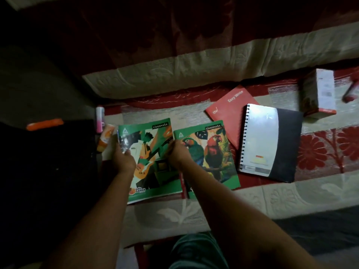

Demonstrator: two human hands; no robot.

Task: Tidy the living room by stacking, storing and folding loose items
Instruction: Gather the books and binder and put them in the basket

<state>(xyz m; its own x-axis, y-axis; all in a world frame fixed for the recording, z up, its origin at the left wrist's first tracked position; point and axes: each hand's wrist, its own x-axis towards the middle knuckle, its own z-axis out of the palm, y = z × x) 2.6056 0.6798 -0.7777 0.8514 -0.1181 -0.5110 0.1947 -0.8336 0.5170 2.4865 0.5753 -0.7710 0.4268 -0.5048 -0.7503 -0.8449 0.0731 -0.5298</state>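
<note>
Both hands are on the guitar notebook (153, 162), which sits at the centre of the frame on the patterned bedspread (291, 199). The left hand (123, 161) is pinched shut on its upper left edge; the right hand (177, 154) is closed on its right edge, where that edge meets the parrot notebook (210, 158). The parrot notebook lies flat just right of the held one, its long side running up and down the frame, so the right hand looks the nearer one for joining the two. Further right lie a spiral binder (270, 141) and, partly under it, a red book (231, 113); a small box (319, 94) stands at the upper right. My guess is the stack starts with these two green covers.
</note>
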